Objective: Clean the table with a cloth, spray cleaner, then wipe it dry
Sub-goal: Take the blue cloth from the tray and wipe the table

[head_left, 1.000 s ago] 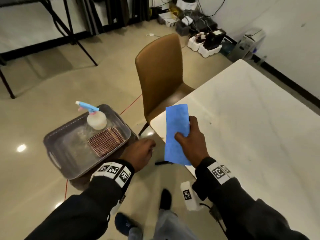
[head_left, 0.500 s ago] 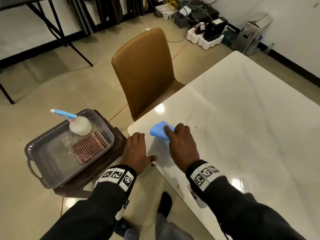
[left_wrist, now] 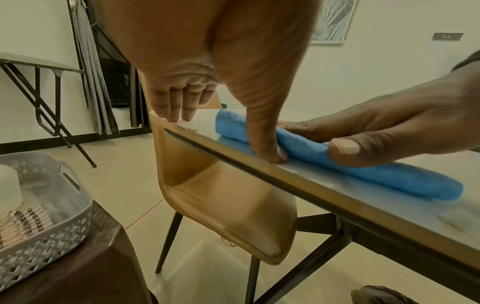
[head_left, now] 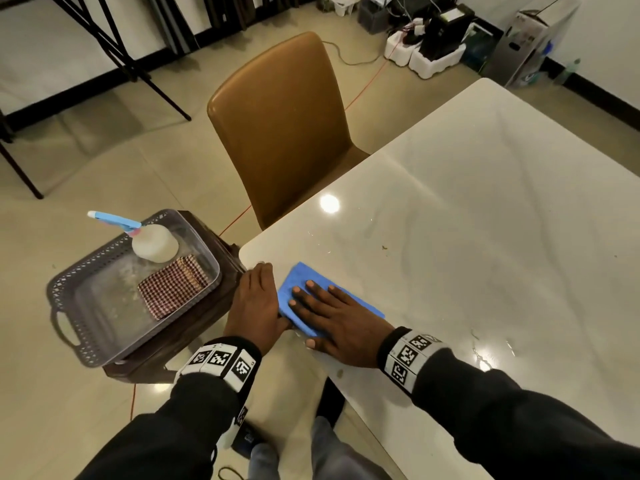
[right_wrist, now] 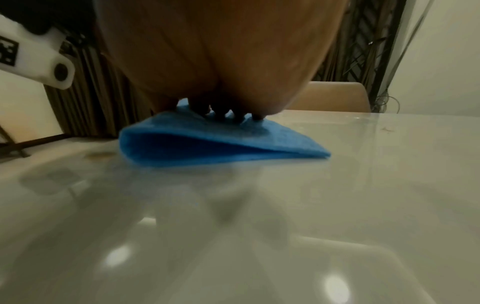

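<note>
A folded blue cloth [head_left: 294,284] lies on the near-left corner of the white table [head_left: 485,220]. My right hand [head_left: 322,306] lies flat on it, fingers spread and straight, pressing it down; the right wrist view shows the fingertips [right_wrist: 221,112] on the blue cloth [right_wrist: 207,144]. My left hand [head_left: 258,296] rests on the table's corner edge beside the cloth. In the left wrist view its thumb [left_wrist: 265,142] presses the edge of the cloth [left_wrist: 389,176], and its fingers [left_wrist: 179,107] touch the table rim. A white spray bottle [head_left: 154,242] with a blue trigger stands in the grey basket [head_left: 86,341].
The basket sits on a dark stool [head_left: 194,344] left of the table and also holds a folded checked cloth [head_left: 173,289]. A brown chair [head_left: 284,126] is pushed in at the table's left side. Small specks [head_left: 383,247] and wet streaks [head_left: 485,348] mark the tabletop.
The right hand brought the blue cloth down from the air onto the table corner and now lies flat on it. The left hand moved onto the table edge beside it.
</note>
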